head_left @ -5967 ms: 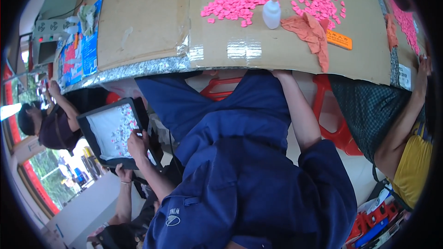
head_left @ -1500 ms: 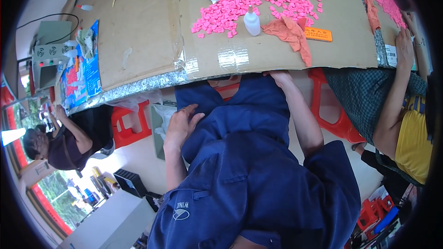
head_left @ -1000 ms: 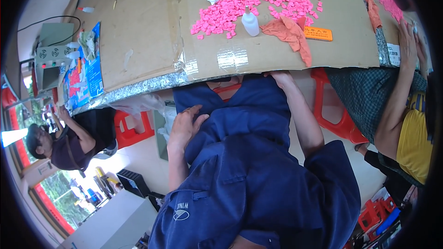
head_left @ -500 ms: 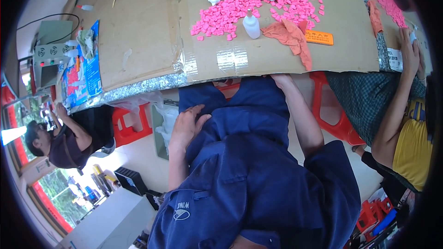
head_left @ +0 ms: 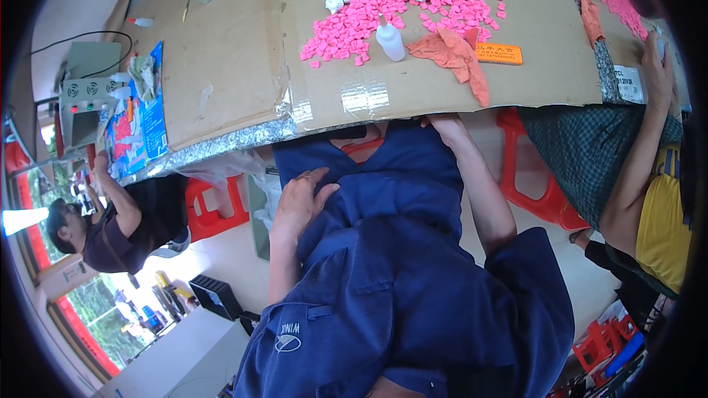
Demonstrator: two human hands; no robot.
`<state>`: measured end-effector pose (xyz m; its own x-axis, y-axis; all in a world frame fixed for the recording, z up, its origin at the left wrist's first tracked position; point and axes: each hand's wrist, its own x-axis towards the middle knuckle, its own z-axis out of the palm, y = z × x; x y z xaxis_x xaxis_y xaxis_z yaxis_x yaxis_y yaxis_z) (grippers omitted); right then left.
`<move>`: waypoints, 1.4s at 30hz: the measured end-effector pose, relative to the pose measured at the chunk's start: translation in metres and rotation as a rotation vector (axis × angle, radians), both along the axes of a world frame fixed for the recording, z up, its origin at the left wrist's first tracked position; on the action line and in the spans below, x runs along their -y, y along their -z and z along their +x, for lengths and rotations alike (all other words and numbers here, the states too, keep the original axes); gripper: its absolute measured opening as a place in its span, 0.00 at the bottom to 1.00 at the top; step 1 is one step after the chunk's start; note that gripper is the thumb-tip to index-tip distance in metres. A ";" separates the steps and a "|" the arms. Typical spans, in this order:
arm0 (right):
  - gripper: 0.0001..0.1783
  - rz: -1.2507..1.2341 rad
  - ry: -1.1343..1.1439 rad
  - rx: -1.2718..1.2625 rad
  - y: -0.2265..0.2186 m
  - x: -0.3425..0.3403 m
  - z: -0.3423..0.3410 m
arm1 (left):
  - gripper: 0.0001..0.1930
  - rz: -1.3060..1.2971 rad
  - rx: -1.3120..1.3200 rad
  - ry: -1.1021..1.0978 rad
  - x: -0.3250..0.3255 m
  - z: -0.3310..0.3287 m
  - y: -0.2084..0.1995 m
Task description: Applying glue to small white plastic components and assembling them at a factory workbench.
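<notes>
Here, pink pieces (head_left: pixel 343 35) strew the cardboard (head_left: pixel 221 88) near red stools (head_left: pixel 542 197); left hand (head_left: pixel 296 203) lies loose, right hand (head_left: pixel 445 127) half hidden, grip unclear.

Bright, red-edged windows (head_left: pixel 97 309) line the left — red plastic stools (head_left: pixel 554 212) stand on a pale floor (head_left: pixel 232 264).

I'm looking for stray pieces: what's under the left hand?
Dark-blue clothing shows beside the left hand; anything directly beneath it is covered, so I can't tell.
</notes>
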<state>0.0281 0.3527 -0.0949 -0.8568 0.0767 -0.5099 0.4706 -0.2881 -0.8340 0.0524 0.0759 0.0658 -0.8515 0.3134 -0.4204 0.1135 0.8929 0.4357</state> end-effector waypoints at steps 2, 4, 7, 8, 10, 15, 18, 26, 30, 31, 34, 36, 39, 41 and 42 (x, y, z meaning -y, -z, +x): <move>0.08 0.012 -0.007 0.014 0.001 0.000 -0.001 | 0.20 0.007 -0.007 0.001 0.000 0.000 0.000; 0.09 -0.012 0.008 -0.032 0.006 0.000 0.000 | 0.22 -0.034 -0.028 0.060 0.002 0.000 0.002; 0.07 0.030 -0.055 0.020 0.000 0.000 -0.003 | 0.22 -0.044 -0.032 0.047 0.004 0.003 0.001; 0.07 0.030 -0.061 0.019 -0.005 0.001 -0.004 | 0.22 -0.044 -0.033 0.040 0.004 0.004 -0.001; 0.06 0.081 -0.076 0.110 -0.018 0.005 -0.009 | 0.23 -0.048 -0.025 0.007 0.004 0.005 -0.002; 0.05 0.093 -0.069 0.131 0.005 0.007 -0.012 | 0.21 -0.015 -0.022 -0.028 0.007 0.009 0.002; 0.05 0.074 -0.044 0.108 0.015 0.007 -0.010 | 0.20 0.006 -0.005 -0.038 0.003 0.008 0.000; 0.05 -0.007 0.048 0.081 0.014 0.000 -0.005 | 0.20 -0.009 0.004 0.030 -0.005 -0.002 0.006; 0.04 0.018 0.040 0.054 0.012 -0.003 -0.001 | 0.23 -0.041 0.016 0.060 -0.007 -0.004 0.003; 0.03 0.020 0.041 0.060 0.012 -0.003 -0.001 | 0.23 -0.050 0.017 0.064 -0.007 -0.004 0.002; 0.04 0.051 0.009 0.064 0.000 -0.002 -0.001 | 0.23 -0.045 -0.004 0.063 -0.005 -0.002 0.002; 0.05 0.050 -0.015 0.068 -0.006 0.000 -0.003 | 0.21 -0.025 -0.019 0.056 -0.003 0.000 0.001; 0.06 0.063 -0.041 0.085 -0.015 0.003 -0.005 | 0.19 -0.003 -0.031 0.036 -0.001 0.005 0.000; 0.06 0.077 -0.044 0.096 -0.015 0.005 -0.006 | 0.19 -0.001 -0.030 0.021 0.001 0.008 0.002; 0.06 0.086 -0.054 0.107 -0.011 0.004 -0.007 | 0.21 -0.003 -0.027 0.027 0.004 0.009 0.005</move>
<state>0.0212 0.3483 -0.0835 -0.8022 0.0795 -0.5917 0.5706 -0.1895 -0.7991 0.0617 0.0722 0.0612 -0.8541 0.3347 -0.3982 0.1490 0.8908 0.4292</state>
